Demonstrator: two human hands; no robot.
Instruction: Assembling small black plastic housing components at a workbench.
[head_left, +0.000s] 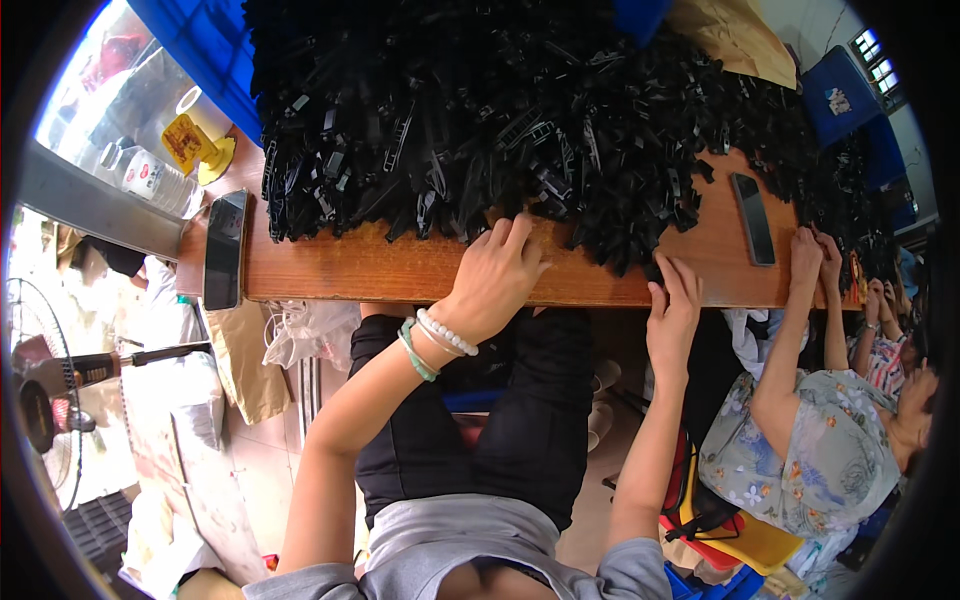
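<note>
A large heap of small black plastic parts (450, 130), some with clip-like or ladder-like shapes, covers most of the wooden table (370, 272). My left hand (500, 272) rests at the heap's near edge. Its fingers are bent forward with the tips against the parts, and the thumb stands apart. Farther right, my right hand (676, 300) is raised over the table's front edge, beside the heap's right corner. Its fingers curl loosely, with a gap between thumb and forefinger. Dark parts lie close to those fingertips; I see none clearly held.
Phones lie at the left (226, 250) and right (753, 220). A water bottle (150, 180) and a yellow stand (200, 150) are at the far left, near a fan (60, 390). To the right, a person in a floral top (800, 450) works at the same table. Brown paper (735, 35) lies behind the heap.
</note>
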